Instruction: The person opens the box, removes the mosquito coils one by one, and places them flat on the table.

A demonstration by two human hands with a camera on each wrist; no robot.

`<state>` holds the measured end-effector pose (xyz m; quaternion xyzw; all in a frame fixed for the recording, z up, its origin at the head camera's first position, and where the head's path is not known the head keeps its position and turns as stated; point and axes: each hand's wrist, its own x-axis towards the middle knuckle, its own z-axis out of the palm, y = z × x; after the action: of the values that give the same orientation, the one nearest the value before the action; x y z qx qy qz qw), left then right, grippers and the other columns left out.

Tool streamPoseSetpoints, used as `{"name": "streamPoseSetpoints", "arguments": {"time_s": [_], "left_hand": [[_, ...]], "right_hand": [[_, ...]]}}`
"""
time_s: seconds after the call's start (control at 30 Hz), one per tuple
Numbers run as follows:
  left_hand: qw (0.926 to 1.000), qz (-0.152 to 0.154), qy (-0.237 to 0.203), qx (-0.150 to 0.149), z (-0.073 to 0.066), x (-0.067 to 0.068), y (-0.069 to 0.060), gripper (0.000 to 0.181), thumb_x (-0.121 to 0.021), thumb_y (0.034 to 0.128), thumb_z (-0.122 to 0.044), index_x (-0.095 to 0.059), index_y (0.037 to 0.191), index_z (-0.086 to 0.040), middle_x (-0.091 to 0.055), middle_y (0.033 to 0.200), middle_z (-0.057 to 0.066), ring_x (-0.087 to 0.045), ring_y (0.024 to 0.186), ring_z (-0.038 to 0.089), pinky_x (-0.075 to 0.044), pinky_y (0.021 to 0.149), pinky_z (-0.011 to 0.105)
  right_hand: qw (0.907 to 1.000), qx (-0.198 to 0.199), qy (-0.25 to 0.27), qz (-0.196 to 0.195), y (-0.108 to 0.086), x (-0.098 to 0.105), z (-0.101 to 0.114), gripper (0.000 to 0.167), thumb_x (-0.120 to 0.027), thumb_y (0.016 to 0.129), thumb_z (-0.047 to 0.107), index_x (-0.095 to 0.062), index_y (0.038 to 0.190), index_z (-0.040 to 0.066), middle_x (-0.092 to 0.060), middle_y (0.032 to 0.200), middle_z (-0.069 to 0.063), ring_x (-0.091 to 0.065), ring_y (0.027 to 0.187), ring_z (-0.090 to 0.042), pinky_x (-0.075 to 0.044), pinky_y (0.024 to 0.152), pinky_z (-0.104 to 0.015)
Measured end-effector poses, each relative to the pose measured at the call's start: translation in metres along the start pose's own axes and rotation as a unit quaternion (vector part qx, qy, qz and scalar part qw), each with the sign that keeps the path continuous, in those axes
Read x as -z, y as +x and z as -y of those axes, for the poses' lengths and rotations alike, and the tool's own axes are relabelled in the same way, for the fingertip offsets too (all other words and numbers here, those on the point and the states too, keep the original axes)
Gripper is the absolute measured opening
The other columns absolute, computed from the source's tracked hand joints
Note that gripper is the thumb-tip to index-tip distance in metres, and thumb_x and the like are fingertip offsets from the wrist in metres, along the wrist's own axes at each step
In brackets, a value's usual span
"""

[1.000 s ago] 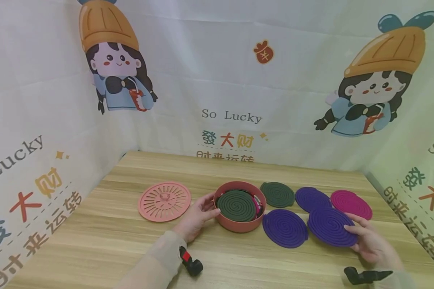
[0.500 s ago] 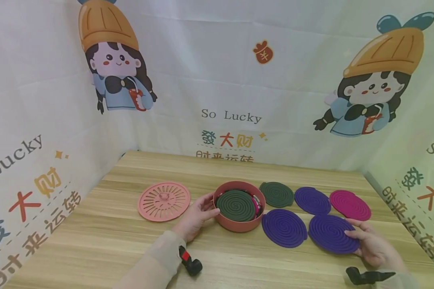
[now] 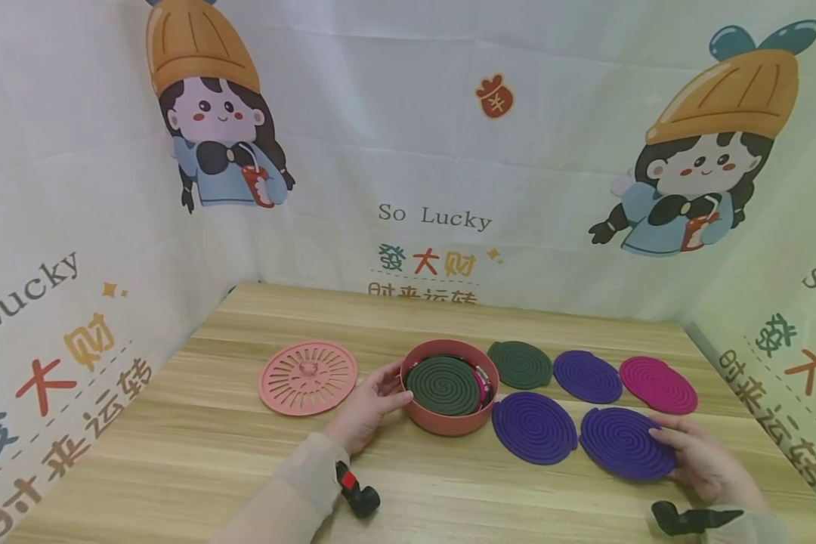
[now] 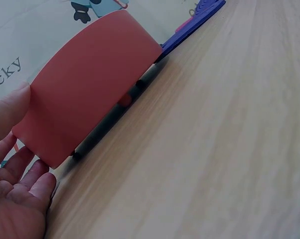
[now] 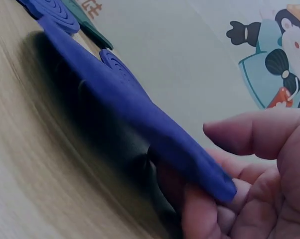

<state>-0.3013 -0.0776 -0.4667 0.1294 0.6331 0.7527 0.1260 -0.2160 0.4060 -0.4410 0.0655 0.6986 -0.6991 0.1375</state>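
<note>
In the head view, a round red box (image 3: 450,426) stands mid-table with a dark green mosquito coil (image 3: 442,385) on top inside it. My left hand (image 3: 367,412) holds the box's left side, thumb at the rim and fingers lower down, as the left wrist view shows too. With my right hand (image 3: 706,459) I hold a purple mosquito coil (image 3: 624,443) by its right edge, thumb above and fingers beneath. The right wrist view shows that coil (image 5: 135,114) tilted, its near edge off the table over a dark shadow.
Left of the box lies a pink slotted lid (image 3: 309,378) with a small knob. Right of the box lie a green coil (image 3: 520,365), two purple coils, one in front (image 3: 534,428) and one behind (image 3: 588,376), and a magenta coil (image 3: 659,385). Printed cloth (image 3: 340,136) hangs behind.
The purple coil in my right hand has moved down and slightly toward me, away from the magenta and rear purple coils. My left hand and the box have stayed put.
</note>
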Motion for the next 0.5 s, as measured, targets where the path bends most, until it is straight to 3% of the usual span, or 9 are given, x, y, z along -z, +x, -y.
{"name": "streamPoseSetpoints", "arguments": {"time_s": [0.2, 0.3, 0.4, 0.5], "left_hand": [[1.0000, 0.000, -0.002, -0.001, -0.0008, -0.0004, -0.0008, 0.062, -0.062, 0.0922, -0.003, -0.034, 0.148, -0.004, -0.034, 0.151, 0.017, -0.029, 0.140, 0.031, -0.029, 0.112, 0.046], [1.0000, 0.001, -0.002, -0.002, -0.0006, -0.0001, -0.0006, 0.062, -0.062, 0.0923, -0.003, -0.034, 0.148, -0.004, -0.034, 0.151, 0.017, -0.029, 0.140, 0.031, -0.029, 0.112, 0.046], [1.0000, 0.002, 0.000, -0.003, -0.0004, 0.0002, -0.0001, 0.062, -0.062, 0.0923, -0.004, -0.034, 0.148, -0.004, -0.034, 0.151, 0.017, -0.029, 0.140, 0.031, -0.029, 0.112, 0.046], [1.0000, 0.003, 0.001, -0.002, -0.0003, 0.0003, 0.0001, 0.063, -0.063, 0.0921, -0.004, -0.034, 0.148, -0.004, -0.034, 0.151, 0.017, -0.029, 0.141, 0.031, -0.029, 0.112, 0.046]], "right_hand": [[0.9981, 0.000, -0.049, -0.039, 0.0001, -0.0021, 0.0045, 0.021, -0.046, 0.099, 0.008, -0.061, 0.097, 0.024, -0.061, 0.090, 0.013, -0.061, 0.081, -0.004, -0.053, 0.072, -0.028], [0.9964, 0.002, -0.070, -0.048, 0.0000, -0.0030, 0.0066, 0.014, -0.047, 0.099, 0.009, -0.057, 0.109, 0.009, -0.061, 0.090, 0.012, -0.061, 0.080, -0.005, -0.053, 0.072, -0.029], [0.9940, -0.002, -0.089, -0.064, -0.0004, -0.0037, 0.0083, 0.030, -0.047, 0.100, 0.011, -0.045, 0.122, -0.009, -0.061, 0.089, 0.012, -0.061, 0.079, -0.006, -0.053, 0.072, -0.030], [0.9913, -0.007, -0.104, -0.081, -0.0015, -0.0042, 0.0093, 0.045, -0.047, 0.100, 0.012, -0.032, 0.130, -0.018, -0.060, 0.088, 0.014, -0.061, 0.079, -0.005, -0.052, 0.072, -0.029]]}}
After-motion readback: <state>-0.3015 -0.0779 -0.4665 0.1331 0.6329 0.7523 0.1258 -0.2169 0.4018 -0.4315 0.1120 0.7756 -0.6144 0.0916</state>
